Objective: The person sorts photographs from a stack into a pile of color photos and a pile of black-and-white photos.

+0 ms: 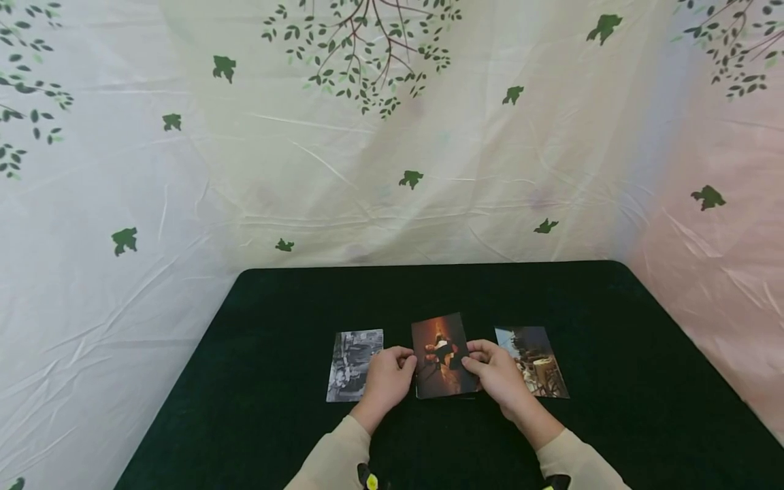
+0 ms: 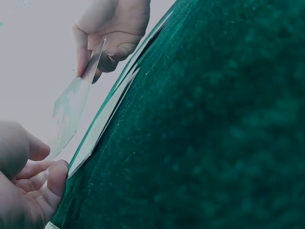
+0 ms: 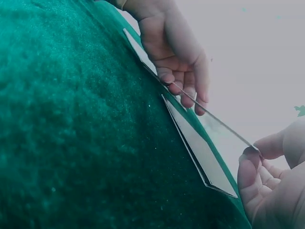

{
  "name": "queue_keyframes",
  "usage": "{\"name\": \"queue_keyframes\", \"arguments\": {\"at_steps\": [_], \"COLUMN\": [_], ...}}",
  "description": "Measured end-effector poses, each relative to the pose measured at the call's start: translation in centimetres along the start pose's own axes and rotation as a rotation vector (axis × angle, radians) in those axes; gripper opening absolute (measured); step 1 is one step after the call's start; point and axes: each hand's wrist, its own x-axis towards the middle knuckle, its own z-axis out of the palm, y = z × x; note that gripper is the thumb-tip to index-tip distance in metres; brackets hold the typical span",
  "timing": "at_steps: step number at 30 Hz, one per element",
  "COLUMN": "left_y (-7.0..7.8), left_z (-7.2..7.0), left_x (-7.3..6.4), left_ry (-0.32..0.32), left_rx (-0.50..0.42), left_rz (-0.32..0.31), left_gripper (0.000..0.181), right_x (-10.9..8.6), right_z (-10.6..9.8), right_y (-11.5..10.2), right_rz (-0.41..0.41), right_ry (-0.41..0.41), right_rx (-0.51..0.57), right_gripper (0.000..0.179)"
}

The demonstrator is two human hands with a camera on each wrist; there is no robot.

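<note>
Dark orange-lit picture card (image 1: 441,354): raised above the dark green tabletop (image 1: 239,408), between the black-and-white card (image 1: 350,367) and the color picture card (image 1: 548,361).
Left hand (image 1: 390,374): pinches its left edge.
Right hand (image 1: 499,376): pinches its right edge.
Layered cards (image 3: 205,157): beneath, apart from it.
Edge grip: light, even pressure probably best prevents bending or smudging.

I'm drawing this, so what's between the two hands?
The dark orange card, in the head view. The right wrist view shows flat cards lying below it.
</note>
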Motion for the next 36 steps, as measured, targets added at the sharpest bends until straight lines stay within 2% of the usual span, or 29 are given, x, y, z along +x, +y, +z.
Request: {"name": "queue_keyframes", "arguments": {"at_steps": [4,8,14,25,30,36], "left_y": [0.2,0.4,0.8,2.2,2.6,3.6], "left_z": [-0.2,-0.3,-0.4,-0.2,0.0,0.7], "left_x": [-0.1,-0.2,-0.4,-0.2,-0.1,0.1], "left_ry": [0.015,0.043,0.071,0.170,0.199,0.223], "left_rx": [-0.077,-0.124,-0.147,-0.104,-0.133,-0.209], "left_rz": [-0.024,-0.030,-0.022,-0.020,-0.038,-0.056], "left_gripper": [0.017,0.014,0.012,0.007,0.006,0.006], "right_x": [0.0,0.1,0.2,0.2,0.2,-0.1], "right_z": [0.1,0.3,0.3,0.0,-0.1,-0.9], "right_y": [-0.1,-0.1,0.2,0.2,0.1,-0.3], "right_rz": [-0.018,-0.050,-0.089,-0.174,-0.194,-0.176], "right_ry": [0.010,0.057,0.130,0.247,0.290,0.327], "right_rx": [-0.004,-0.070,-0.168,-0.230,-0.223,-0.254], "right_gripper": [0.027,0.023,0.021,0.016,0.017,0.023]}}
